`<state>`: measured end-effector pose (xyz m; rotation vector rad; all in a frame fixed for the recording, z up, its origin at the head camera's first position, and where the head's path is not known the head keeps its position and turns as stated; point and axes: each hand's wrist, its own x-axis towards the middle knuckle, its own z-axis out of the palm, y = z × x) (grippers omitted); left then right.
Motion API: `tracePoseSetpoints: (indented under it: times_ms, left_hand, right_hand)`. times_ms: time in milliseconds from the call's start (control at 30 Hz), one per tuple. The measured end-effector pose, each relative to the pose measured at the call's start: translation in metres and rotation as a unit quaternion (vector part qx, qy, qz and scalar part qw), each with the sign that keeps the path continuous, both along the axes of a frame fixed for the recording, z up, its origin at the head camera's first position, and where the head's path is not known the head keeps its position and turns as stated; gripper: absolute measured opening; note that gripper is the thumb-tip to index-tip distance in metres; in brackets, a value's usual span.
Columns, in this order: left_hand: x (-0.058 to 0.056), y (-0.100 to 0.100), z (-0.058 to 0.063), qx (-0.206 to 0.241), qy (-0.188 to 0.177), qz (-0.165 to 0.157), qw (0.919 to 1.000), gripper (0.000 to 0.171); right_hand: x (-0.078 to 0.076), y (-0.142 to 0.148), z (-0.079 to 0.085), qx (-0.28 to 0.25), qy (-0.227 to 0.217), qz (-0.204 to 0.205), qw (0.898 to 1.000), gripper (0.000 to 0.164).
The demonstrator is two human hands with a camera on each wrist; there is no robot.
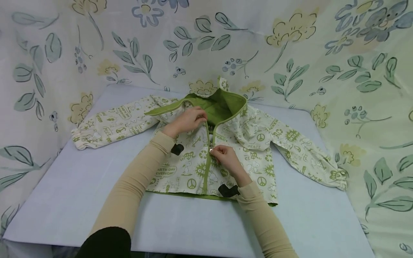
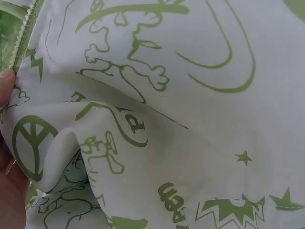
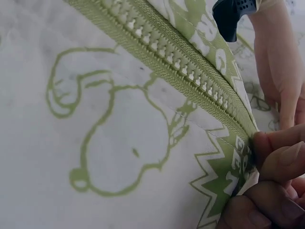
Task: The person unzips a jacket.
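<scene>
A white hooded jacket (image 1: 255, 147) with green print lies spread front up, its green-lined hood (image 1: 226, 104) gaping open. Its green zipper (image 1: 206, 175) is joined below the slider and parted above it. My right hand (image 1: 227, 159) pinches the small metal zipper pull (image 1: 211, 147) around mid-chest. Higher up, my left hand (image 1: 190, 120) pinches the jacket's front edge beside the zipper teeth. In the left wrist view, the left thumb (image 2: 6, 86) presses on that edge and the cloth bunches beneath. The right wrist view shows curled right fingers (image 3: 276, 181) at the zipper's end, hiding the pull.
The jacket lies on a table covered in pale cloth (image 1: 106, 179), one sleeve (image 1: 116, 123) stretched out to the left and the other (image 1: 306, 157) to the right. A floral curtain (image 1: 193, 43) hangs behind and at both sides. Black wrist devices (image 1: 228, 191) sit by both cuffs.
</scene>
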<state>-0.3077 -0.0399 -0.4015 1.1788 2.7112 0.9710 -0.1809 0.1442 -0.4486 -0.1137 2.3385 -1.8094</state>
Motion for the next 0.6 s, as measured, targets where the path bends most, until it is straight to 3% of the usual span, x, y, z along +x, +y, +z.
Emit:
tracePoseSetpoints:
  times_ms: [233, 433, 600]
  left_hand:
    - [-0.0012, 0.0008, -0.0004, -0.002, -0.002, 0.007, 1.0, 0.019]
    - [-0.0004, 0.0025, 0.0002, -0.006, -0.007, 0.034, 0.9994, 0.019]
    - [-0.0014, 0.0029, 0.0001, -0.005, -0.004, 0.054, 0.9985, 0.018]
  right_hand:
    - [-0.0007, 0.0012, 0.0005, 0.0, -0.013, 0.026, 1.0, 0.022]
    - [-0.0014, 0.0015, -0.0007, -0.002, -0.027, 0.024, 0.999, 0.02]
    - [0.0012, 0.0017, -0.0026, 0.012, -0.005, 0.021, 1.0, 0.019]
